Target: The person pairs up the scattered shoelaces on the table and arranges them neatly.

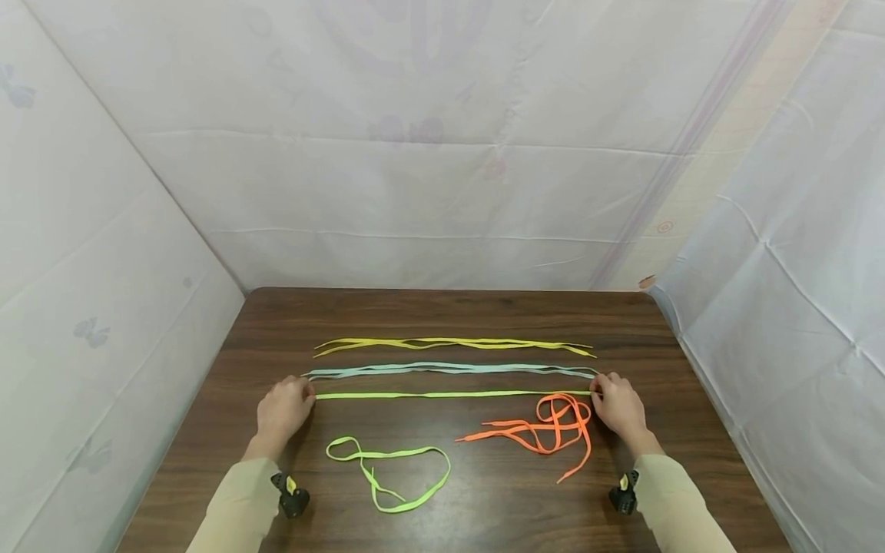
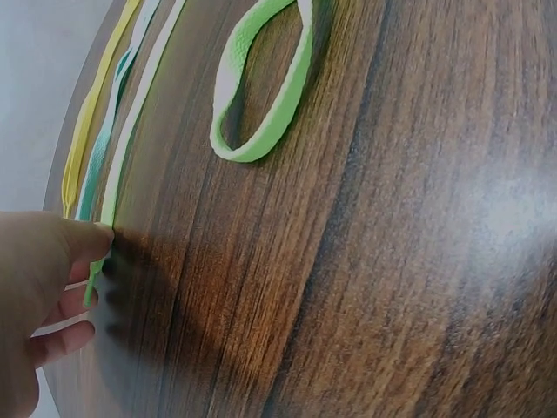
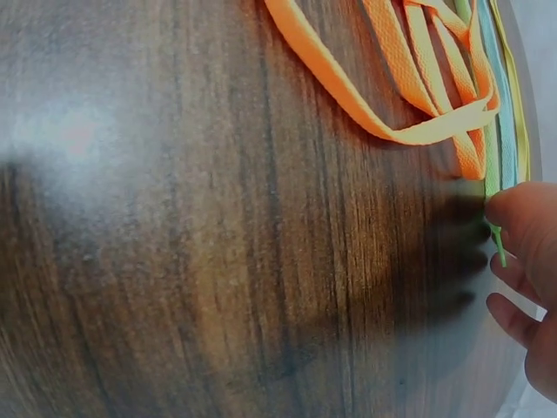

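A lime-green shoelace (image 1: 442, 395) runs straight across the table between my two hands. My left hand (image 1: 283, 405) pinches its left end, and the tip (image 2: 90, 286) pokes out past the thumb in the left wrist view. At the other end my right hand (image 1: 618, 402) pinches the lace, its thin tip (image 3: 499, 245) showing below the thumb in the right wrist view. Just behind it lie light-blue shoelaces (image 1: 442, 369), side by side and stretched out lengthwise. Yellow shoelaces (image 1: 456, 340) lie parallel, farther back.
A tangled orange shoelace (image 1: 546, 427) lies in front of the stretched lace on the right, its upper loop right at that lace. Another lime-green shoelace (image 1: 415, 453) lies loosely looped at front left. The dark wooden table (image 1: 456, 311) meets white sheeting (image 1: 442, 253) at its back edge.
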`<control>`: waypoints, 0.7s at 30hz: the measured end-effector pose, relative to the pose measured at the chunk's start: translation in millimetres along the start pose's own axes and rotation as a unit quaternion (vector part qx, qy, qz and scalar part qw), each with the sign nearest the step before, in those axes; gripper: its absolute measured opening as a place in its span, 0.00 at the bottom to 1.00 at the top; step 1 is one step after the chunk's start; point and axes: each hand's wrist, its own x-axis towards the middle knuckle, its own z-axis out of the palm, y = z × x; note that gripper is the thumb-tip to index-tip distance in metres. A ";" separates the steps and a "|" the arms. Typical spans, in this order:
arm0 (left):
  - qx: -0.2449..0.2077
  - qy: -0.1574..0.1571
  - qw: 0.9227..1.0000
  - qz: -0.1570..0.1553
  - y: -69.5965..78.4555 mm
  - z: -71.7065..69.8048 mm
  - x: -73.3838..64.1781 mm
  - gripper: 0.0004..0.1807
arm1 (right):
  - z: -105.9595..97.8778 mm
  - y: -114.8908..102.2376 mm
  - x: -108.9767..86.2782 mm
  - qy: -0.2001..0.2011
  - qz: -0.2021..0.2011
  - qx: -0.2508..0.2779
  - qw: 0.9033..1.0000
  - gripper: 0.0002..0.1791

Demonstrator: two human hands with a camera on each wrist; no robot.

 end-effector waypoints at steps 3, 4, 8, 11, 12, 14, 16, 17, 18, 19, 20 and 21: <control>-0.002 0.012 1.000 0.005 0.1 0.3 -0.4 0.03 | -0.5 0.0 -1.3 0.003 0.000 -0.001 1.000 0.06; -0.002 0.016 1.000 0.007 0.3 0.0 -0.8 0.03 | -1.0 0.0 -1.9 0.002 0.000 0.000 1.000 0.07; -0.003 0.023 1.000 0.013 0.1 -2.8 -3.6 0.04 | -4.1 -1.1 -4.6 -0.007 0.003 0.005 1.000 0.08; 0.000 0.018 1.000 0.018 0.6 -5.7 -7.2 0.06 | -6.1 -2.0 -6.5 -0.018 0.006 0.008 1.000 0.10; 0.001 0.013 1.000 0.023 1.2 -6.9 -8.6 0.06 | -6.8 -2.5 -7.0 -0.021 0.007 0.008 1.000 0.11; 0.005 0.005 0.999 0.034 2.4 -8.7 -11.4 0.10 | -7.9 -3.4 -7.7 -0.029 0.008 0.010 1.000 0.12; 0.011 0.001 0.999 0.049 4.7 -10.7 -14.2 0.15 | -9.4 -5.2 -8.1 -0.034 0.009 0.010 0.999 0.14; 0.014 0.000 0.998 0.057 6.3 -11.9 -15.6 0.17 | -10.1 -6.5 -8.0 -0.036 0.010 0.010 0.999 0.15; 0.015 0.001 0.998 0.065 8.0 -13.0 -16.9 0.18 | -11.2 -8.3 -7.9 -0.038 0.009 0.011 0.999 0.16; 0.017 0.004 0.997 0.073 9.8 -14.0 -18.4 0.20 | -12.0 -10.2 -7.6 -0.038 0.008 0.012 0.999 0.16; 0.018 0.006 0.997 0.081 12.0 -15.3 -20.2 0.20 | -12.8 -12.6 -7.3 -0.037 0.006 0.014 0.999 0.17; 0.019 0.010 0.996 0.089 14.4 -16.4 -21.8 0.21 | -13.8 -15.7 -6.9 -0.032 0.003 0.015 0.999 0.17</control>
